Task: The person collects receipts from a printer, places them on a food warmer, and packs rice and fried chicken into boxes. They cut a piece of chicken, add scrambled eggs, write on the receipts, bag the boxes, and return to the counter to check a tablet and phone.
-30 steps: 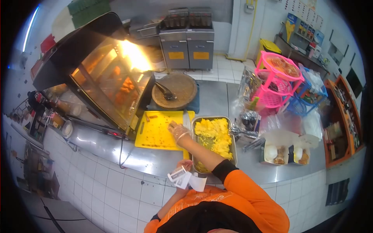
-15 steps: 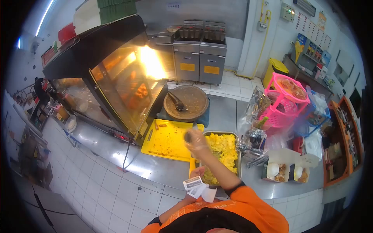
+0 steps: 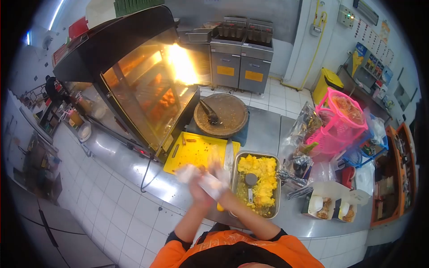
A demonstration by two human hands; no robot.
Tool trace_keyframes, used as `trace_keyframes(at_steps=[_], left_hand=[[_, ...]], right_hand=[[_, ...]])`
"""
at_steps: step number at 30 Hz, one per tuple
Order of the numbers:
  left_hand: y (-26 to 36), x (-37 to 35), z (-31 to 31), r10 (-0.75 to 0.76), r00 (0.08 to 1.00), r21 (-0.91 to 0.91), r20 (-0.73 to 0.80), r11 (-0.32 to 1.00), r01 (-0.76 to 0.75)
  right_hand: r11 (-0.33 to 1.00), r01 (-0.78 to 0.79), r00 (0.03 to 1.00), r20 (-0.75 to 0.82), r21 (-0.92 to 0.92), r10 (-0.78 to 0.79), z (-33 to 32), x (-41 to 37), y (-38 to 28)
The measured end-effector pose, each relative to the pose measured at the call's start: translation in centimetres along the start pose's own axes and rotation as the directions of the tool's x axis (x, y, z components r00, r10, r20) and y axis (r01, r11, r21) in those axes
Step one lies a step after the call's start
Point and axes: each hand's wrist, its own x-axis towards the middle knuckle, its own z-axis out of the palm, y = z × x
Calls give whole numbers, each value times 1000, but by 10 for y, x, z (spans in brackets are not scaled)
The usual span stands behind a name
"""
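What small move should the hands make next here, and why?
Likely finish handling the white thing between left hand and right hand before reaching anywhere: both meet on it, blurred, over the edge of the board, with the knife and the tray close beside.

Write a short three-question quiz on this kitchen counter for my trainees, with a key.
1. True or false: the metal tray sits to the right of the yellow cutting board.
2. Choose one. The knife lies: A between the cutting board and the tray; B inside the tray; C on the floor.
3. Short answer: over which thing do the person's left hand and right hand meet?

Key: 1 true. 2 A. 3 The near edge of the yellow cutting board; the hands are blurred, so their grip cannot be read.
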Motion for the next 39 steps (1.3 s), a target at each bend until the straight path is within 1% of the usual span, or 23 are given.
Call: trace_keyframes(at_steps=[1, 2, 3, 4, 5, 6, 7, 8, 10, 12, 16, 18, 20, 22, 24, 26, 28, 29, 30, 31, 33, 36, 39], left_hand=[[28, 15, 0, -55, 987, -87, 149, 994, 69], [44, 28, 8, 13, 1000, 29, 15, 999, -14], [57, 39, 16, 98, 989, 153, -108, 985, -81], [66, 55, 15, 105, 989, 156, -106, 984, -88], [71, 71, 4, -84, 992, 316, -92, 942, 109], [73, 78, -8, -275, 954, 467, -117, 833, 297], [71, 81, -15, -275, 954, 467, -122, 832, 299], [67, 86, -17, -328, 936, 446, -126, 824, 349], [64, 86, -13, -383, 914, 430, -135, 808, 402], [70, 74, -1, -411, 902, 491, -135, 763, 421], [89, 66, -8, -298, 946, 485, -128, 813, 322], [94, 46, -13, -77, 961, 427, -264, 885, 188], [96, 39, -38, -17, 962, 387, -274, 913, 126], [102, 29, -55, 52, 958, 343, -284, 938, 51], [109, 15, -54, 22, 961, 171, -275, 985, 26], [114, -4, -26, 43, 963, 141, -265, 990, -5], [119, -13, -25, 61, 963, 109, -262, 993, -34], [122, -15, -35, 48, 987, 101, -151, 994, -33], [123, -18, -43, 38, 999, 91, -36, 995, -34], [120, -22, -44, 43, 998, 82, -39, 996, -40], [114, -27, -44, 105, 983, 175, -151, 982, -78], [106, -33, -55, 97, 959, 125, -265, 990, -66], [96, -42, -41, 124, 934, 151, -336, 986, -77]], right_hand=[[972, -205, 966, 185, 115, 182, 9, -15, -5], [971, -204, 966, 187, 124, 179, 17, -33, -4], [991, -81, 963, 264, 108, 50, 22, -54, 0], [994, 48, 936, 342, 96, -79, 24, -62, 2], [994, 45, 935, 346, 102, -78, 24, -58, -3], [960, -39, 932, 336, -276, 134, 24, -53, -10], [779, -106, 914, 248, -618, 321, 24, -48, -14], [777, -99, 914, 251, -622, 317, 27, -44, -7], [625, -161, 804, 265, -764, 531, 47, -33, 24], [602, -162, 815, 239, -782, 529, 59, -27, 45], [454, -172, 826, 123, -874, 550, 68, -24, 52], [412, -195, 821, 82, -890, 565, 78, -21, 78], [370, -219, 815, 38, -903, 577, 78, -23, 87], [517, -226, 854, 88, -826, 513, 69, -22, 85], [575, -252, 852, 103, -779, 513, 52, -18, 47], [623, -272, 848, 123, -733, 515, 33, -16, 11], [828, -487, 844, 93, -277, 528, 21, -19, -9], [826, -488, 841, 101, -283, 531, 20, -24, -10], [843, -537, 843, 64, 42, 534, 18, -31, -9], [776, -517, 838, 26, 362, 546, 17, -38, -10], [778, -494, 854, 46, 387, 519, 18, -52, -30], [810, -474, 878, 111, 344, 467, 33, -74, -29], [754, -576, 815, 284, 314, 505, 52, -70, 3]])
